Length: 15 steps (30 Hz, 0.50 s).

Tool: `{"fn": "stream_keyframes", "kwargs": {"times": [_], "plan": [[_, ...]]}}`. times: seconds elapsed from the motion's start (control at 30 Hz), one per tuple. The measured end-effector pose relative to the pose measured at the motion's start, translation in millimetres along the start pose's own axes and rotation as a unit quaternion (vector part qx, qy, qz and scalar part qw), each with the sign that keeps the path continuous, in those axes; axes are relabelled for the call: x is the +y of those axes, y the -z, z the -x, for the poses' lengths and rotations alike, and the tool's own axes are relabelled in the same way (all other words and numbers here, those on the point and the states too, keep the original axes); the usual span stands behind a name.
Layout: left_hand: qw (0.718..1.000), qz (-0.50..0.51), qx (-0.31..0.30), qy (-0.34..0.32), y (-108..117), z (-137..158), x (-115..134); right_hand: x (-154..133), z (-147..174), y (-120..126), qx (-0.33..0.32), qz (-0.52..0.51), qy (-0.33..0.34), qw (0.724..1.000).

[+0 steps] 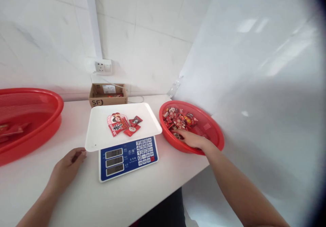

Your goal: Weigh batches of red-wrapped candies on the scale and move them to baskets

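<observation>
The right hand (189, 138) reaches over the near rim of a round red plastic basket (173, 143), its fingertips down among small red-wrapped snacks (177, 118); whether the fingers are closed on one I cannot tell, since the tips are partly hidden. Most of the wrapped snacks lie just ahead of those fingertips, heaped toward the basket's left side, with some yellow showing among the red. The left hand (68, 166) is loosely curled above the white table (173, 169), a gap showing between thumb and forefinger and nothing visible in it; its fingertips are right by the near left corner of a white weighing tray (150, 125), and I cannot tell whether they touch. Between the two hands is the digital price scale, its blue keypad panel (132, 157) below the tray. On the tray, ahead and to the right of the left hand, lie a larger red packet with a cartoon figure (117, 125) and, beside it, a few small red packets (132, 130). Beyond the tray from both hands stands an open cardboard box (112, 100) with red packets inside. Left of the left hand, farther off, is a second red basket (54, 105), also holding red packets.
</observation>
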State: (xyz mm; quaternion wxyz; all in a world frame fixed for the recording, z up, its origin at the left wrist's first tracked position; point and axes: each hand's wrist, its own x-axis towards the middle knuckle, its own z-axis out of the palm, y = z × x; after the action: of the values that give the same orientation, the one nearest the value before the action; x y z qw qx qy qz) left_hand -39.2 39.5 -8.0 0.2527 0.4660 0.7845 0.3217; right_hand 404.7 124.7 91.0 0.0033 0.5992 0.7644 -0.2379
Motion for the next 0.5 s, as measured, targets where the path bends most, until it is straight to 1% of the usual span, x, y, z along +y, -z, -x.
{"fn": "stream_keyframes", "kwargs": {"times": [0.07, 0.17, 0.23, 0.33, 0.43, 0.5], "plan": [[1.000, -0.001, -0.001, 0.009, 0, -3, -2, 9, -9, -1, -0.009, 0.010, -0.022, 1.000], [1.000, -0.002, -0.005, 0.014, -1, -5, -5, 22, -18, 0, 0.009, 0.026, -0.046, 0.999], [1.000, -0.009, -0.008, 0.011, -1, -6, -8, 29, -21, 3, 0.036, 0.032, -0.057, 0.997], [1.000, -0.015, -0.017, 0.000, -2, -8, -12, 35, -22, 11, 0.092, 0.040, -0.078, 0.992], [1.000, -0.021, -0.019, -0.002, -2, -9, -14, 39, -18, 20, 0.145, 0.046, -0.097, 0.984], [1.000, -0.023, -0.015, -0.005, -2, -9, -13, 40, -15, 25, 0.167, 0.053, -0.112, 0.978]]}}
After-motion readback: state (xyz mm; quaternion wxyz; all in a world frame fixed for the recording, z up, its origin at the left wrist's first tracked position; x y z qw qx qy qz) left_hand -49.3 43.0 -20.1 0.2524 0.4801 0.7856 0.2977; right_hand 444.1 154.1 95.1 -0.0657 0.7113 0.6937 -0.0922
